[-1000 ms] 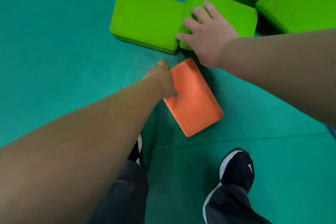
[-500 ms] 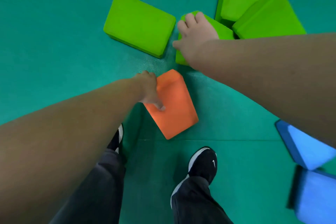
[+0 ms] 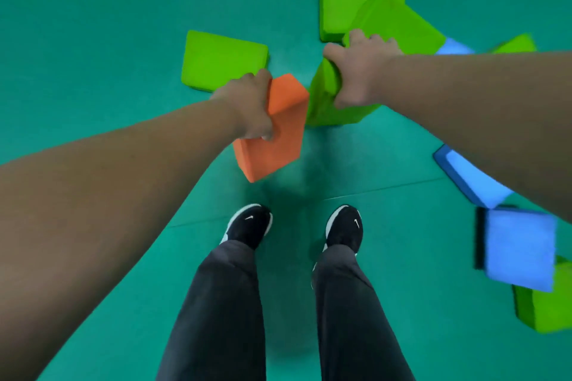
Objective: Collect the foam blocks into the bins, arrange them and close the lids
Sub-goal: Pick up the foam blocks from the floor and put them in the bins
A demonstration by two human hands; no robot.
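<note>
While outstretched, left hand [image 3: 251,107] round orange block [image 3: 280,151].

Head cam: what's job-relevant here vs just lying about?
Job:
orange block in left hand
green block in right hand
loose green block
blue blocks

Not job:
floor mat
black shoes

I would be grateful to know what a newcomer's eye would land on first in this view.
The bright orange rectangular foam block at centre, gripped by the left hand, stands out against the teal floor mat. Just right of it, the right hand grips a lime green foam block, with more green blocks behind. Blue foam blocks lie at the right edge.
</note>
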